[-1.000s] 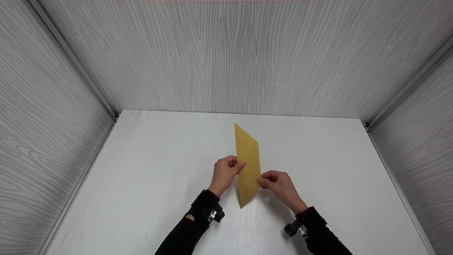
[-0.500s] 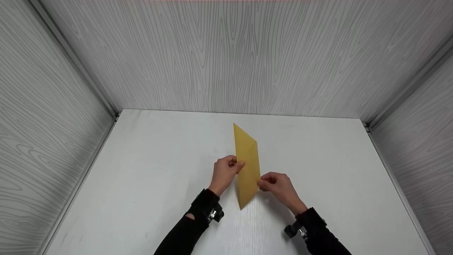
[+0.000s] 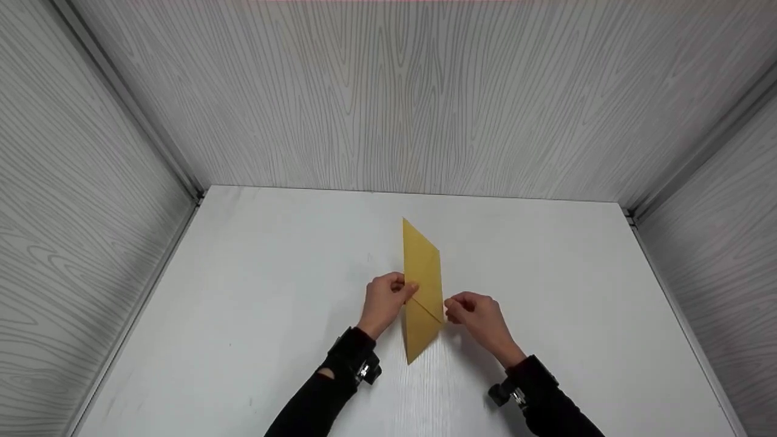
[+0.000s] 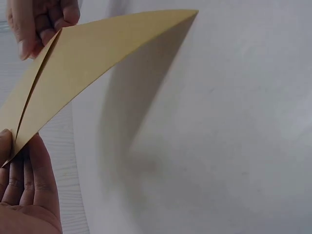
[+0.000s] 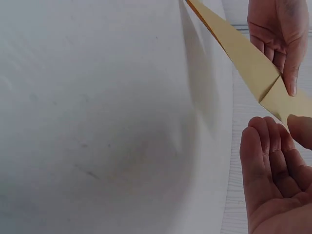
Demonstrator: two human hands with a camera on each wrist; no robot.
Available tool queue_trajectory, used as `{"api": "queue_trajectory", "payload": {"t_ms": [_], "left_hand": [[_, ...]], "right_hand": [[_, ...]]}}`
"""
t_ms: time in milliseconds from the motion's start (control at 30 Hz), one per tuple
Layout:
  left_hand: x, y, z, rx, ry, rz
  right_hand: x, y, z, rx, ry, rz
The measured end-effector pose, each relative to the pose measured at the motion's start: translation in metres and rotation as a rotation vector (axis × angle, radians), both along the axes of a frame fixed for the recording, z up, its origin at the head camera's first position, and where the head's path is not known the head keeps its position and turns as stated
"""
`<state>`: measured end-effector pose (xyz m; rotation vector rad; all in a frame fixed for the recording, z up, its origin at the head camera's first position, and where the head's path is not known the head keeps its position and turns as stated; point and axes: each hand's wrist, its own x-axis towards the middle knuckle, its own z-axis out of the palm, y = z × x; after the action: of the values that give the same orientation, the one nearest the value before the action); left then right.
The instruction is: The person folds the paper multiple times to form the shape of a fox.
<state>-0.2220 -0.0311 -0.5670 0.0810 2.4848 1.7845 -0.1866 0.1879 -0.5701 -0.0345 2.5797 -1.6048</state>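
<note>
A folded yellow paper (image 3: 425,267), long and pointed at both ends, stands on edge above the table, with a slanting flap line across its lower part. My left hand (image 3: 383,300) pinches its left edge, thumb on the near face and fingers behind. Just beside the right edge is my right hand (image 3: 479,318), a narrow gap apart in the head view. In the right wrist view, the right hand's fingers (image 5: 275,165) are fairly straight and its thumb is close to the paper's edge. The left wrist view shows the flap line as a slightly parted slit across the paper (image 4: 73,63).
A white table (image 3: 273,261) lies beneath the hands. Grey wood-grain panels enclose it: a back panel (image 3: 388,97), a left panel (image 3: 79,212) and a right panel (image 3: 716,243). Black wrist cameras sit on both forearms, including the left wrist camera (image 3: 369,368).
The paper has tipped and shifted slightly lower, and a flap line now shows across it. My right hand has come off the right edge; my left hand keeps its pinch, slightly lower.
</note>
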Motion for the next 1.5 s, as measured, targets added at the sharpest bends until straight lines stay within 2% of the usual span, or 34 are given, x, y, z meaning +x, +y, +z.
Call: {"api": "queue_trajectory", "payload": {"t_ms": [200,300,400,567,667,800,1000,1100,1200,1367,1500], "left_hand": [[0.006,0.001,-0.013,-0.040,-0.022,-0.014],[0.009,0.002,-0.022,-0.095,-0.019,-0.011],[0.012,0.003,-0.029,-0.202,0.023,-0.001],[0.017,0.006,-0.035,-0.467,0.169,0.042],[0.020,0.008,-0.036,-0.545,0.200,0.054],[0.020,0.008,-0.037,-0.567,0.180,0.029],[0.018,0.009,-0.041,-0.619,0.174,0.010],[0.017,0.009,-0.042,-0.631,0.167,0.008],[0.018,0.009,-0.040,-0.638,0.147,-0.006],[0.021,0.006,-0.035,-0.625,0.112,-0.058],[0.027,0.000,-0.028,-0.608,0.070,-0.138]], "right_hand": [[0.000,-0.005,0.000,0.015,0.055,-0.054],[0.000,-0.008,0.000,0.039,0.073,-0.058],[0.000,-0.009,-0.001,0.053,0.075,-0.050],[0.000,-0.010,-0.005,0.107,0.099,-0.021],[-0.001,-0.011,-0.008,0.184,0.150,0.004],[-0.003,-0.015,-0.008,0.314,0.246,0.080],[-0.011,-0.022,-0.008,0.535,0.386,0.301],[-0.015,-0.025,-0.009,0.602,0.386,0.403],[-0.018,-0.027,-0.011,0.637,0.338,0.471],[-0.019,-0.028,-0.014,0.693,0.273,0.466],[-0.018,-0.029,-0.014,0.725,0.287,0.414]]}}
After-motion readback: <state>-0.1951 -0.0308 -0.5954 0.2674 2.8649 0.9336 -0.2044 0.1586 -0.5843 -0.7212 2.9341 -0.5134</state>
